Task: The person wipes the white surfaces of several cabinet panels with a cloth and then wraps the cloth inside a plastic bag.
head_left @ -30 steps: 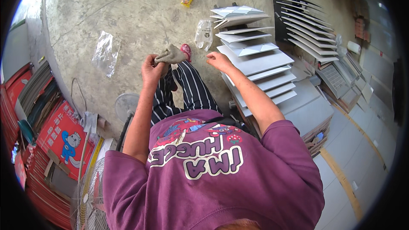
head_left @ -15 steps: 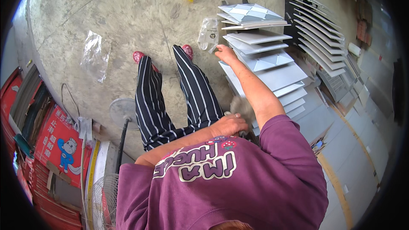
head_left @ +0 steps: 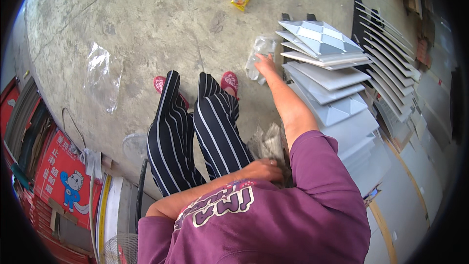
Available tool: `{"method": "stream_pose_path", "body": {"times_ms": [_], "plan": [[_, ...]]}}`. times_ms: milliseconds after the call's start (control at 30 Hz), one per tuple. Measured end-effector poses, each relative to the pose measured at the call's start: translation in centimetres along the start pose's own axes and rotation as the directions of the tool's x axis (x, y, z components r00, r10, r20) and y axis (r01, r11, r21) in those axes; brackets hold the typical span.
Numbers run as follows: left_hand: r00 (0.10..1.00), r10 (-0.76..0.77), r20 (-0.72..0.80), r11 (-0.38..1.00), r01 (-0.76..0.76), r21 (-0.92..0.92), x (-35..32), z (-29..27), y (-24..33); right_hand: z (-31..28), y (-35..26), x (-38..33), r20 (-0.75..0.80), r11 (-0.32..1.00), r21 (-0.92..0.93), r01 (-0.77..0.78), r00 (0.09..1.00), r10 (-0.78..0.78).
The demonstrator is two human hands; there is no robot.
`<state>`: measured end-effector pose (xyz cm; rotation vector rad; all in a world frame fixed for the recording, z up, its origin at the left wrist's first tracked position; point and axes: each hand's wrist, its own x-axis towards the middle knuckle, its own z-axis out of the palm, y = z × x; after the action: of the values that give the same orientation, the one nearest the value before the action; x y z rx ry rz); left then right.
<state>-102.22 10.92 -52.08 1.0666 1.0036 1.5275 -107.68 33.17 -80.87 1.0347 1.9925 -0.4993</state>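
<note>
Two hands, left's grip unclear, plastic bag partly covered

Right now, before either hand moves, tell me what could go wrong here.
The right forearm runs close beside the panels, so it might brush their jutting edges. The right hand is at the bag, which looks thin and slack, so it could slip or crumple. The left hand is by the cloth, its grip unclear, so the cloth might drop.
</note>
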Motion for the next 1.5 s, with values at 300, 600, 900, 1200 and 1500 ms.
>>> {"method": "stream_pose_path", "body": {"times_ms": [300,600,900,1200,1500], "plan": [[0.998,-0.062,-0.005,0.970,0.061,0.237,-3.7,0.8,-6.4,6.6,0.5,10.7,-0.104,0.961,0.115,-0.252,0.959,0.264],[0.982,-0.181,-0.059,0.975,0.187,0.123,-7.2,-0.6,-6.4,-2.5,-15.5,15.2,-0.635,0.967,0.255,0.011,0.756,0.159],[0.950,-0.285,-0.129,0.958,0.287,-0.005,-11.1,-2.2,-5.9,-1.2,-23.2,19.3,-0.447,0.949,0.270,-0.163,0.852,0.273],[0.921,-0.325,-0.215,0.945,0.310,-0.103,-13.3,-2.8,-5.6,-2.3,-27.3,19.4,-0.467,0.945,0.259,-0.202,0.830,0.305],[0.899,-0.355,-0.256,0.930,0.312,-0.192,-14.8,-3.2,-4.9,-4.8,-26.8,19.6,-0.502,0.759,0.629,-0.168,0.658,0.561]]}}
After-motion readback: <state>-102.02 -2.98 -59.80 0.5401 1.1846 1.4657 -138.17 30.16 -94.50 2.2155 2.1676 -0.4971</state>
